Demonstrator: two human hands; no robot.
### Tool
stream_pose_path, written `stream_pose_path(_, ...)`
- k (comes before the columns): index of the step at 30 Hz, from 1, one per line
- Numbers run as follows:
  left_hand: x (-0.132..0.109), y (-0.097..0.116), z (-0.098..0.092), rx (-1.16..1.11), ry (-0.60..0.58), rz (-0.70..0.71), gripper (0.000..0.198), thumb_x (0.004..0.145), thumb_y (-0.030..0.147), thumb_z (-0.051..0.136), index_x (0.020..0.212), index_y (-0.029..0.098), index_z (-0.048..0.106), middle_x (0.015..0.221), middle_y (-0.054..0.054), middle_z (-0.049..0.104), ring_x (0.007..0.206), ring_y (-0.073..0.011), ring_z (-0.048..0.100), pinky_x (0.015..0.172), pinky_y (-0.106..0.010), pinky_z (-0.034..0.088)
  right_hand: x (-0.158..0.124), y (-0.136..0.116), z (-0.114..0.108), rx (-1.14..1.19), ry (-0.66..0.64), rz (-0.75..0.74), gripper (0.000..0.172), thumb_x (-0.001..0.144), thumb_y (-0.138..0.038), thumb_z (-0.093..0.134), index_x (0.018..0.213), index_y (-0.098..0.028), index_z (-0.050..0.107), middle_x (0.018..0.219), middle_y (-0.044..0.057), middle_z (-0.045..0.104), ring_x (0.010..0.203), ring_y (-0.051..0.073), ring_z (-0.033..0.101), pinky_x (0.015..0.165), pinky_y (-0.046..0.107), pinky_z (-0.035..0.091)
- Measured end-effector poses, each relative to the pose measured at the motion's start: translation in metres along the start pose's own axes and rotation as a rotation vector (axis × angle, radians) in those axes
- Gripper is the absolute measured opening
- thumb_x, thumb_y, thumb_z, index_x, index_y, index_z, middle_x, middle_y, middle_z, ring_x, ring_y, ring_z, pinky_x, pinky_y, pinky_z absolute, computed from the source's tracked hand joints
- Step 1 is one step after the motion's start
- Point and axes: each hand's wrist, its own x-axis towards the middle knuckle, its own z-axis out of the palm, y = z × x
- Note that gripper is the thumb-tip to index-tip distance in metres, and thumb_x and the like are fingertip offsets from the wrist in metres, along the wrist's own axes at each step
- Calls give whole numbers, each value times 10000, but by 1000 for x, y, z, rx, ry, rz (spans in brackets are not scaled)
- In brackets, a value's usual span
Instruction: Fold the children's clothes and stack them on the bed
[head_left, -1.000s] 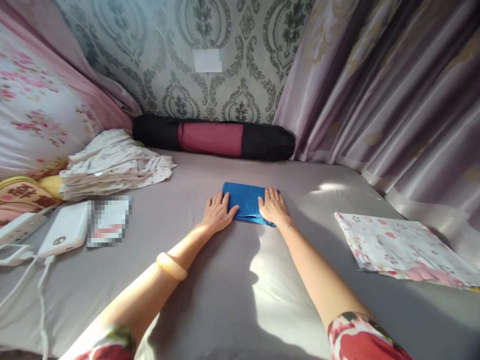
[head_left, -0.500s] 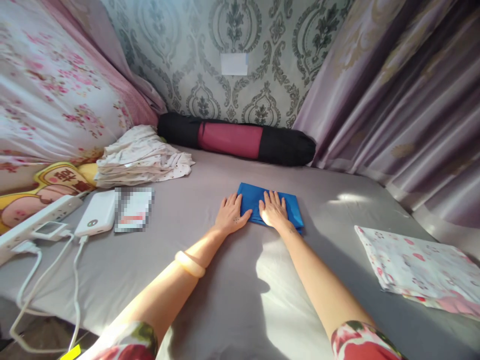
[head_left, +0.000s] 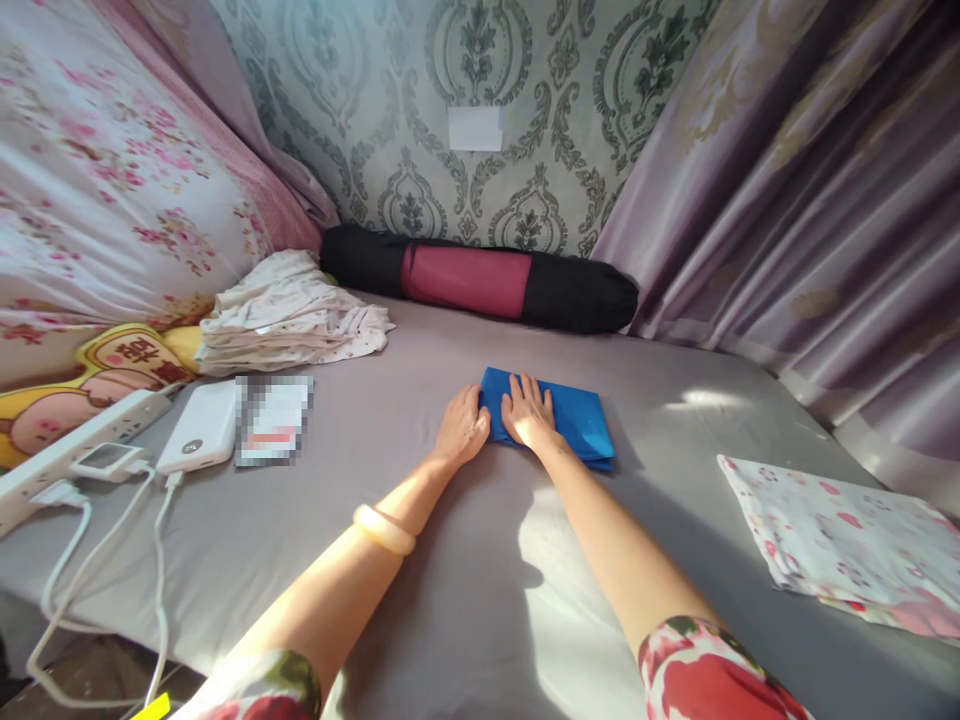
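Observation:
A folded blue cloth [head_left: 574, 418] lies flat on the grey bed sheet [head_left: 465, 560]. My left hand [head_left: 463, 432] rests at the cloth's left edge, fingers together and stretched out, touching it. My right hand [head_left: 529, 414] lies flat on the left part of the cloth, fingers spread. The two hands are side by side, almost touching. A pale bangle [head_left: 383, 530] sits on my left forearm.
A black and maroon roll [head_left: 480, 278] lies along the back wall. A pile of white clothes [head_left: 289, 315] sits at the left, with a power bank [head_left: 199, 440] and a power strip [head_left: 75, 450] with cables near it. A folded floral cloth [head_left: 840, 525] lies at the right, by the curtain [head_left: 795, 180].
My right hand has slid leftward across the blue cloth, from its right end to beside my left hand. The view has shifted slightly left.

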Motion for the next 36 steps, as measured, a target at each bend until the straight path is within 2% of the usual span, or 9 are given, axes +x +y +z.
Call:
stream_pose_path(6,2,-10,4,-133,84,-9,479,953,314,281,1349,105,449,1351,-172,534,1279,-237,490,1088,-390,385,11,-21,-8,-2,6,-21,582,1000,-351,227,1518,-89,269,1607,124,161,1482,253,88,1183,491,82)
stream_pose_path(10,3,-6,3,-188,90,-89,485,954,311,282,1352,90,451,1388,-179,511,1315,-234,459,1105,-382,366,16,-31,-3,24,-86,-15,613,1003,-374,189,1531,-65,227,1608,109,160,1484,235,74,1193,459,61)
stream_pose_path(16,4,4,-2,-307,125,-188,488,960,351,295,1341,107,478,1400,-171,514,1325,-238,459,1123,-385,335,21,-36,-5,-5,-105,10,607,987,-340,201,1522,-58,255,1604,109,177,1483,249,83,1190,492,56)
stream_pose_path(19,3,6,-5,-381,176,-230,508,969,391,294,1352,107,469,1416,-178,499,1346,-236,440,1133,-380,320,23,-46,-9,-46,-84,-66,602,992,-331,187,1522,-53,247,1613,115,129,1487,257,46,1185,512,42)
stream_pose_path(22,3,7,-5,-421,202,-273,523,973,385,289,1378,89,437,1448,-192,463,1370,-233,409,1149,-379,296,19,-53,-6,-77,-122,-159,606,988,-315,199,1524,-31,223,1611,130,133,1486,259,52,1186,500,55)
stream_pose_path(26,4,5,-5,-412,176,-275,552,975,390,274,1404,70,410,1478,-194,428,1393,-231,378,1161,-371,277,16,-57,0,-69,-140,-155,600,987,-316,212,1523,-48,239,1606,134,164,1486,261,59,1186,494,56)
stream_pose_path(30,4,2,-3,-358,142,-220,594,982,425,245,1427,60,392,1485,-185,426,1389,-228,384,1162,-369,280,17,-51,-3,36,-136,-142,588,990,-308,213,1533,-85,220,1612,103,154,1487,227,68,1193,461,74)
stream_pose_path(33,3,1,-2,-232,83,-108,576,991,419,210,1440,113,402,1487,-140,441,1390,-214,381,1169,-374,265,13,-32,-10,113,-5,-105,567,999,-297,168,1533,-119,232,1611,85,170,1483,213,102,1189,457,119)
stream_pose_path(36,0,4,0,-26,-14,-15,548,997,399,210,1466,183,394,1515,-76,420,1430,-232,308,1182,-417,227,2,-4,-12,52,96,-45,552,991,-311,245,1519,-157,292,1606,98,189,1480,268,101,1171,539,95)
